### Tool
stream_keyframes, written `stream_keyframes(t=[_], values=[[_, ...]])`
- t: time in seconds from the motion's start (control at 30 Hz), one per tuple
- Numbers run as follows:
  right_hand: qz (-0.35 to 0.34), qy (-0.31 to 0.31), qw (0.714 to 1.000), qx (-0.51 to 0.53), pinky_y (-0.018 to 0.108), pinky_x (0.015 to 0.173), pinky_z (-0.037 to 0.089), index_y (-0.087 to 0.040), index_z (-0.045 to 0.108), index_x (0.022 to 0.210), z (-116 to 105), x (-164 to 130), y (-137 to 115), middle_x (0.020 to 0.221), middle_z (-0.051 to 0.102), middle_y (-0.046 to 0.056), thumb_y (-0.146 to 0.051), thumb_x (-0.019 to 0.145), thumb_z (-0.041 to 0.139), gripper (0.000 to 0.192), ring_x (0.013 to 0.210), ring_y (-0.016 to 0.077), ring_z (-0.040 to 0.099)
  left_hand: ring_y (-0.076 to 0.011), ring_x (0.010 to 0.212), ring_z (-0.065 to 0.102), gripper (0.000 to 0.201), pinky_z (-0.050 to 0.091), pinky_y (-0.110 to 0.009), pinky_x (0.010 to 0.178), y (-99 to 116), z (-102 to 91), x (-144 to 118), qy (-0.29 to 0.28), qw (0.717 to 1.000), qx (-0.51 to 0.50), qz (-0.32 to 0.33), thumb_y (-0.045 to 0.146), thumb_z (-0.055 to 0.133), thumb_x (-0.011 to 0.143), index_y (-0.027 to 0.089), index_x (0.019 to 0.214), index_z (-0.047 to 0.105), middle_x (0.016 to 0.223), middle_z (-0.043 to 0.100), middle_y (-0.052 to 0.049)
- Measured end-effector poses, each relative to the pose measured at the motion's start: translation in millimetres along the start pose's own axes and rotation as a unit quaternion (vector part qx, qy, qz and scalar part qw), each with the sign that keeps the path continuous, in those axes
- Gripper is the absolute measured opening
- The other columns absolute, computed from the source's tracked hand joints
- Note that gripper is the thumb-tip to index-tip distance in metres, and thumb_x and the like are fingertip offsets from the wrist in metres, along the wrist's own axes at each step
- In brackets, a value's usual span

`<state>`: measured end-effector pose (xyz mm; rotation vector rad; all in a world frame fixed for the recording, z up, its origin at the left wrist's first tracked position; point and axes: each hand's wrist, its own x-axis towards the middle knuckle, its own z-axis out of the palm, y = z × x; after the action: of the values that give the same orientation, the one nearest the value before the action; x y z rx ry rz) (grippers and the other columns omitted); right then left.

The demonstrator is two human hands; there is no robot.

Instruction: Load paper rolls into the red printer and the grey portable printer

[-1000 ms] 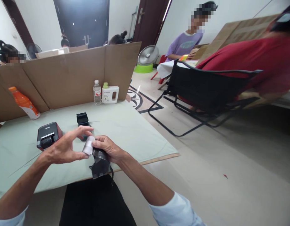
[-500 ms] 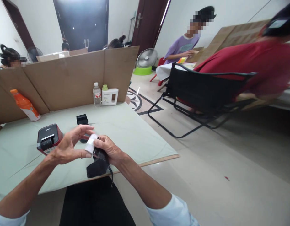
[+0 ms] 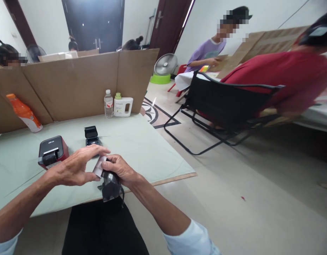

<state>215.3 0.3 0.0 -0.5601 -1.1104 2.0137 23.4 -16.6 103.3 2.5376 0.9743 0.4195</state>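
Shared indoor workroom; exact building type cannot be determined.
Indicators: covered table [image 3: 147, 148] with upright cardboard screen [image 3: 81, 88]; second table [image 3: 182, 80] with a person in purple [image 3: 206, 54] and a person in red [image 3: 280, 72] beside it; folding chair [image 3: 222, 97]; floor fan [image 3: 166, 64]; double door [image 3: 93, 26]; patterned floor inlay [image 3: 163, 118].

Curved the left hand [image 3: 77, 166] around a small white roll [image 3: 99, 167], perhaps touching it, and pinched the roll with the right hand [image 3: 121, 170] above a black bundle [image 3: 111, 187] at the near edge of the pale green table [image 3: 155, 152]. Had a red-and-black box [image 3: 52, 146] at left, an open black case [image 3: 91, 132] beyond the hands, and, along the far cardboard [image 3: 81, 86], an orange bottle [image 3: 24, 112], clear bottle [image 3: 108, 105] and white jug [image 3: 121, 107].
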Motion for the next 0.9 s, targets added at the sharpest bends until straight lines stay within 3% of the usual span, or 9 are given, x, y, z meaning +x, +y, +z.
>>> stream_keyframes(t=[0.07,0.2,0.3,0.37,0.6,0.73,0.9], values=[[0.005,0.034,0.999,0.016,0.022,0.053,0.04,-0.014,0.069,0.073,-1,-3,9,0.063,0.06,-0.003,-0.06,0.061,0.095,0.054,0.056,0.0082,0.049,-0.0299,0.127,0.063,0.06,0.052,-0.047,0.11,-6,15.1,-9,0.037,0.999,0.006,0.0,0.019,0.077,0.083,0.023,0.139,0.057,0.133,0.068,-0.011],[-0.005,0.128,0.991,0.026,0.023,0.054,0.04,-0.013,0.071,0.079,0,-2,26,0.066,0.062,-0.001,-0.061,0.063,0.093,0.054,0.058,0.009,0.049,-0.0256,0.108,0.071,0.026,0.06,-0.043,0.097,-15,59.3,-31,0.204,0.977,0.065,-0.016,0.021,0.067,0.095,0.022,0.121,0.066,0.116,0.073,-0.011],[0.001,0.146,0.989,0.007,0.023,0.054,0.041,-0.014,0.072,0.078,4,5,39,0.067,0.063,0.0,-0.064,0.063,0.092,0.056,0.059,0.0096,0.05,-0.0244,0.101,0.073,0.025,0.063,-0.04,0.091,-20,86.2,-44,0.26,0.961,0.082,-0.044,0.022,0.065,0.097,0.024,0.122,0.065,0.108,0.074,-0.009],[-0.003,0.15,0.989,0.002,0.023,0.054,0.04,-0.014,0.072,0.078,7,13,45,0.067,0.062,-0.001,-0.066,0.062,0.091,0.057,0.06,0.0095,0.049,-0.0244,0.103,0.073,0.025,0.064,-0.041,0.093,-24,93.8,-49,0.283,0.952,0.093,-0.064,0.02,0.061,0.099,0.025,0.123,0.065,0.111,0.073,-0.01],[-0.019,0.127,0.992,0.0,0.023,0.061,0.041,-0.013,0.074,0.087,4,39,44,0.072,0.065,-0.001,-0.06,0.066,0.09,0.054,0.065,0.0105,0.053,-0.0235,0.107,0.07,0.03,0.06,-0.039,0.097,-54,79.6,-37,0.286,0.95,0.086,-0.089,0.017,0.051,0.101,0.022,0.125,0.068,0.114,0.07,-0.011],[-0.031,0.124,0.992,0.008,0.027,0.071,0.049,-0.015,0.074,0.112,-11,55,37,0.084,0.073,0.001,-0.042,0.065,0.091,0.056,0.075,0.0152,0.064,-0.0238,0.107,0.069,0.029,0.058,-0.041,0.1,-99,68.3,-15,0.278,0.948,0.082,-0.131,0.016,0.052,0.096,0.019,0.118,0.072,0.113,0.072,-0.011],[-0.021,0.18,0.983,0.004,0.03,0.069,0.055,-0.017,0.062,0.135,-35,77,35,0.076,0.075,-0.002,-0.023,0.063,0.084,0.076,0.07,0.0169,0.068,-0.0236,0.104,0.071,0.035,0.058,-0.04,0.098,-158,64.3,24,0.246,0.949,0.055,-0.187,0.01,0.054,0.085,0.017,0.112,0.076,0.117,0.075,-0.012]])
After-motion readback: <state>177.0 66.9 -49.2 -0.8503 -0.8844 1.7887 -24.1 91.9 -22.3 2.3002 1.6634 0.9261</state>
